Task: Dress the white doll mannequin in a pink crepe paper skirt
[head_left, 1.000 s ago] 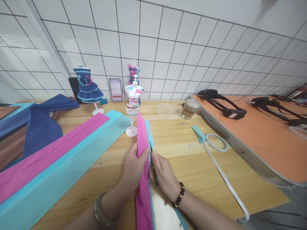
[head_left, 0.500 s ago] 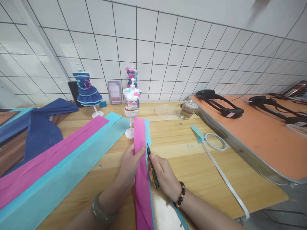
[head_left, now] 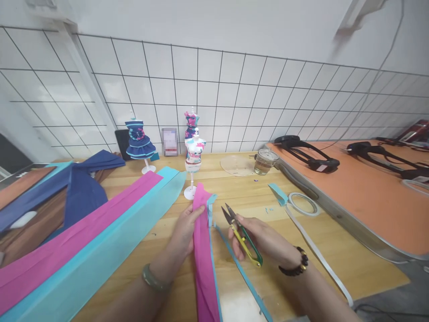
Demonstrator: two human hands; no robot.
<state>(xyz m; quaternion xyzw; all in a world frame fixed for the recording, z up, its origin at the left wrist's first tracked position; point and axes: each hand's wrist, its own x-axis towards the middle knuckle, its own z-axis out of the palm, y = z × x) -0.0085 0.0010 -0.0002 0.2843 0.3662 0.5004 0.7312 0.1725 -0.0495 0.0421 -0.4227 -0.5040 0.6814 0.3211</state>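
Observation:
My left hand (head_left: 183, 232) pinches a long pink fabric strip (head_left: 203, 264) with a light blue edge along its right side. Near its top, a loose light blue flap (head_left: 211, 205) curls outward. In my right hand (head_left: 259, 237) are yellow and green thread snips (head_left: 246, 241), their dark blades parted and pointing up and left, away from the cloth. A thin blue strip (head_left: 241, 273) lies on the table between the pink strip and the snips. Just beyond the cloth stands a small white mannequin (head_left: 194, 154) with coloured patches on its torso.
Wide pink and light blue fabric (head_left: 124, 223) stretches across the left, beside navy fabric (head_left: 83, 192). A mannequin in a blue dress (head_left: 140, 143) stands behind. On the right are a tape roll (head_left: 304, 204), a lidded glass (head_left: 265, 162) and an orange surface (head_left: 362, 201).
My right hand has moved right, taking the snips off the cloth, and their blades have parted. The blue edging near the top now curls, and a thin strip lies apart. The view tilted up.

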